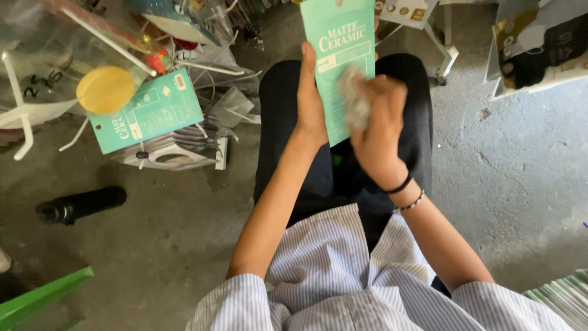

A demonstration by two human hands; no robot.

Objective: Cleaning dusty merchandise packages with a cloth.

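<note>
My left hand (310,95) grips the left edge of a tall teal card package (340,43) held upright over my lap. My right hand (381,125) presses a crumpled grey cloth (353,101) against the lower face of that package. The cloth looks blurred from motion. A black band and a beaded bracelet sit on my right wrist. I am seated, with black trousers and a striped shirt below.
A second teal package (150,111) hangs on a white wire rack (177,150) at the left, beside a yellow disc (105,89). A black bottle (79,205) lies on the concrete floor. Stacked packages (566,294) sit at lower right, boxed goods (539,49) at upper right.
</note>
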